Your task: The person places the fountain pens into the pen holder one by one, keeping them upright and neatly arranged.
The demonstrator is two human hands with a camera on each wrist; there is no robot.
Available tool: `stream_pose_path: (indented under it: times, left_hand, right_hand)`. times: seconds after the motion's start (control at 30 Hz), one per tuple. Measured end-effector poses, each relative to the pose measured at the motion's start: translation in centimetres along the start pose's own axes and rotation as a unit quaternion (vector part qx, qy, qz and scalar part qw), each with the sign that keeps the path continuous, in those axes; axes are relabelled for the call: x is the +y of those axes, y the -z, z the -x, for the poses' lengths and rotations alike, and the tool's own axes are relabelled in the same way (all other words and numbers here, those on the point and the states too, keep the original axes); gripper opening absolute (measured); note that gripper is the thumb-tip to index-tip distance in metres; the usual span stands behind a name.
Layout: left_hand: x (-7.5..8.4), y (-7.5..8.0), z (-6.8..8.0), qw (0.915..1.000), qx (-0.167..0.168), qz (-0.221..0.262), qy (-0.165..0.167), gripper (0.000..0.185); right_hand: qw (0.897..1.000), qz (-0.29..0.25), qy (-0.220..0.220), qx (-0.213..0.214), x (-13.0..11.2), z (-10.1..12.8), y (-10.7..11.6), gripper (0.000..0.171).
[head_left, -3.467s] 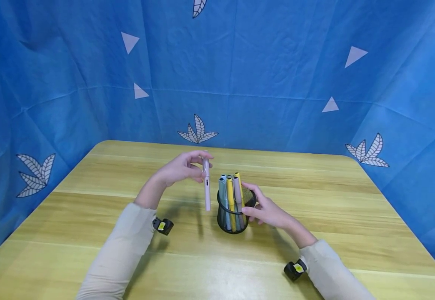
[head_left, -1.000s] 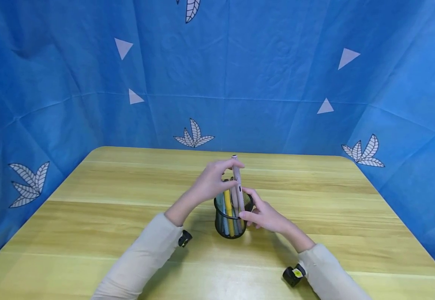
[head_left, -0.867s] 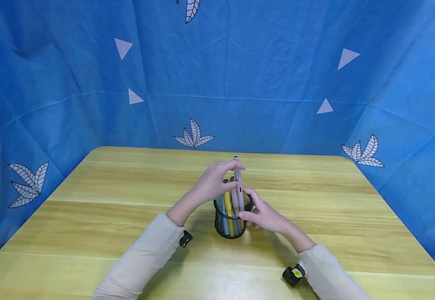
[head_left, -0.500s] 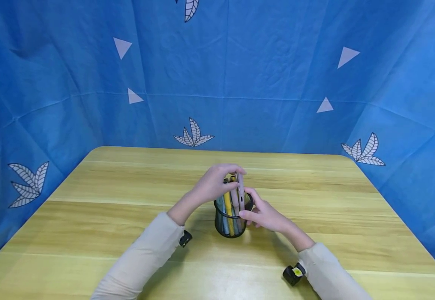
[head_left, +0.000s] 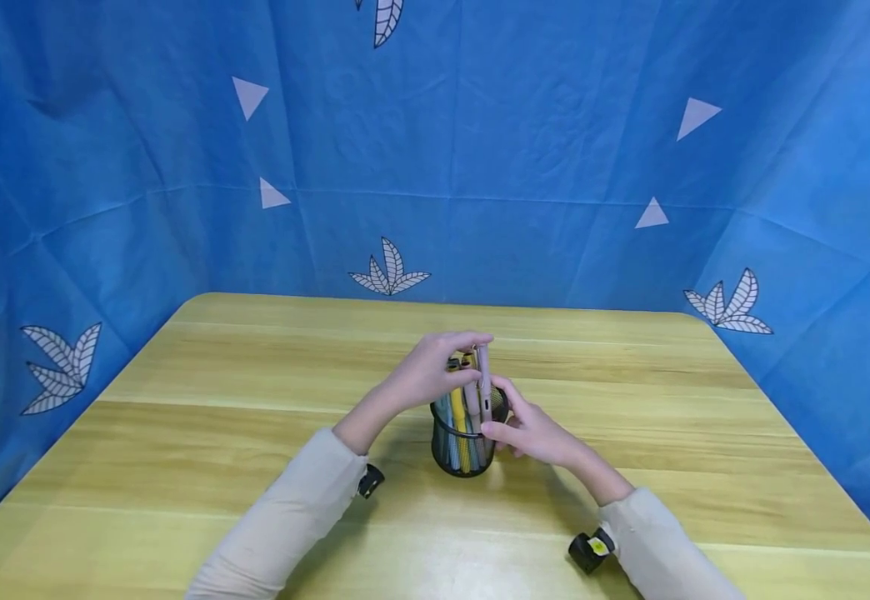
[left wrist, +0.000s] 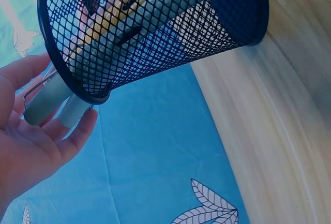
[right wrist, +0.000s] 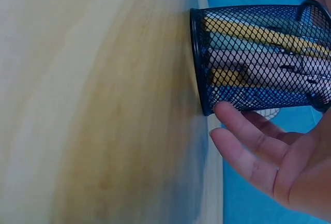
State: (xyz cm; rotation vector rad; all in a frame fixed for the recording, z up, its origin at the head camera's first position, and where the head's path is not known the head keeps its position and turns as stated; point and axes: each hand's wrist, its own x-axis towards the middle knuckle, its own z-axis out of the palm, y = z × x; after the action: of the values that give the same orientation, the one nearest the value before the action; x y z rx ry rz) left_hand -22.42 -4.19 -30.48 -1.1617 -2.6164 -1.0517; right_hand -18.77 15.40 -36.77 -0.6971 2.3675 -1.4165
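Note:
A round black mesh pen holder (head_left: 442, 446) stands upright on the table, filled with several pens in blue-green, yellow and lilac. My left hand (head_left: 427, 371) reaches over it from the left. Its thumb and index finger pinch the upper part of a lilac pen (head_left: 487, 408), which stands inside the holder near the right rim. My right hand (head_left: 534, 431) grips the holder's right side, thumb at the front rim. In the right wrist view, that hand's fingertips (right wrist: 223, 109) meet the mesh near the base. Blue-green pen ends (left wrist: 49, 100) show beside my left fingers in the left wrist view.
A light wood-grain table (head_left: 180, 467) lies beneath both arms. Behind it and at the sides hangs a blue cloth (head_left: 525, 142) with leaf and triangle prints. Each sleeve carries a small black camera at the wrist, such as the right one (head_left: 587, 552).
My left hand has carried the lilac pen rightward to the holder and lowered it in among the other pens. My right hand has stayed at the holder's side.

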Motion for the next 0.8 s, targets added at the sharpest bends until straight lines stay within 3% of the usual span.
stream_pose_path:
  times: [0.23, 0.5, 0.67, 0.8]
  left_hand:
    - [0.2, -0.3, 0.1, 0.9999, -0.009, -0.003, 0.003, 0.043]
    - [0.1, -0.3, 0.1, 0.9996, -0.028, 0.006, 0.001, 0.035]
    - [0.0, 0.1, 0.4, 0.9996, -0.009, 0.027, 0.008, 0.034]
    - [-0.2, 0.5, 1.0, 0.9983, 0.035, 0.044, 0.018, 0.026]
  right_hand:
    - [1.0, 0.019, 0.003, 0.002, 0.2, 0.3, 0.2, 0.064]
    - [1.0, 0.006, 0.002, 0.013, 0.0, 0.3, 0.2, 0.065]
    - [0.999, 0.018, 0.004, 0.027, 0.2, 0.3, 0.2, 0.063]
    - [0.996, 0.06, 0.016, 0.064, 0.1, 0.8, 0.3, 0.061]
